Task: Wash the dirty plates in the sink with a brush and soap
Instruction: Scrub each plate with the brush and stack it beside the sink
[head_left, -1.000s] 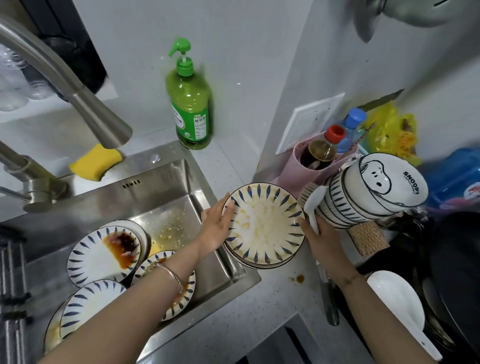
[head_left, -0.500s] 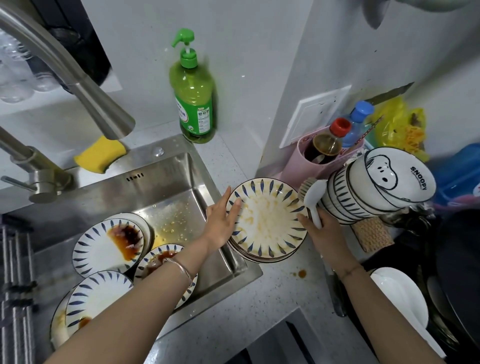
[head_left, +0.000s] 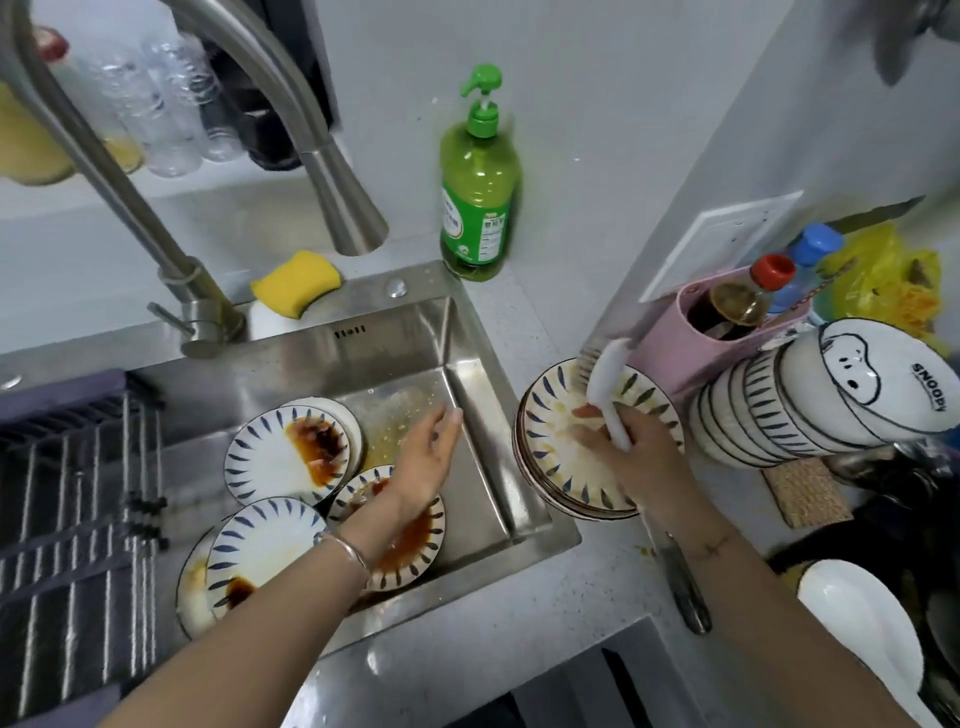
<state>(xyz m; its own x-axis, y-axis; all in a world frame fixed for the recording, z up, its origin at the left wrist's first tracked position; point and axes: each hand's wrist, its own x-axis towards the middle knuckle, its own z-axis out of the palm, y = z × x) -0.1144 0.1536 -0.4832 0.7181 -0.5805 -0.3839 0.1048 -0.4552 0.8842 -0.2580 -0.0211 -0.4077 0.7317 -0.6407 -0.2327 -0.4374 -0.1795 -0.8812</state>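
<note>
Fingers (head_left: 589, 415) of the right hand (head_left: 644, 457) grip the brush (head_left: 605, 379) over stacked plates (head_left: 550, 467) just right of the sink (head_left: 483, 431). Left hand (head_left: 426, 457) hangs relaxed above sauce-smeared plates (head_left: 280, 457) inside the sink. These are probably greasy, slippery and breakable, so hold them by the rims.

At least five dirty plates (head_left: 284, 460) are lying in the sink (head_left: 483, 457); a stack (head_left: 550, 457) I cannot count is sitting on the worktop (head_left: 519, 623). One soap bottle (head_left: 478, 192), one sponge (head_left: 296, 280) and one brush (head_left: 605, 379) are showing.

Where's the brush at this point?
Head view, right of the sink: the right hand grips the brush over the plate stack on the counter, bristles toward the pink holder.
</note>
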